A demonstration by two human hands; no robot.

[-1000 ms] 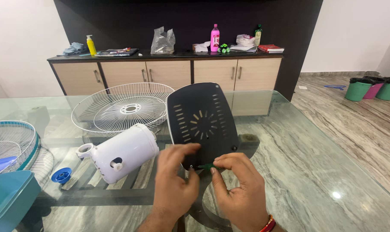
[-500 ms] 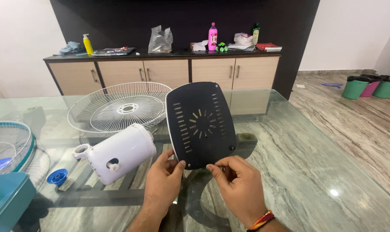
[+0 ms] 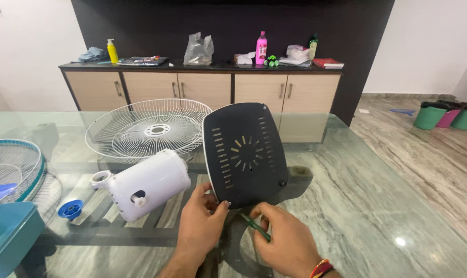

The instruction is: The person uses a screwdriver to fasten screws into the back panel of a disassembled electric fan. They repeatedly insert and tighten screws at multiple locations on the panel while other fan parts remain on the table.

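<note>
The left hand (image 3: 201, 226) grips the lower left edge of a dark vented panel (image 3: 245, 153), fingers curled behind it and thumb on the front face, holding it upright and tilted slightly back above the glass counter (image 3: 367, 206). The right hand (image 3: 285, 239) sits just beside the left hand, below the panel's bottom edge, and pinches a thin green tool (image 3: 255, 227) between thumb and fingers; the tool's upper end points toward the panel's underside, but whether it touches cannot be determined. The panel shows rows of slots along both sides, a ring of radial slots at its centre and a small knob near its lower right corner. To the left of the left hand, a white cylindrical motor housing (image 3: 146, 183) lies on its side on the counter. Beyond it rests a white wire fan guard (image 3: 150, 128). Further left are a small blue cap (image 3: 71, 209), a second guard with a teal rim (image 3: 12, 167) and a teal plastic piece (image 3: 9, 234). Ahead of both hands, past the counter, stands a sideboard (image 3: 202, 87) carrying bottles and bags.
</note>
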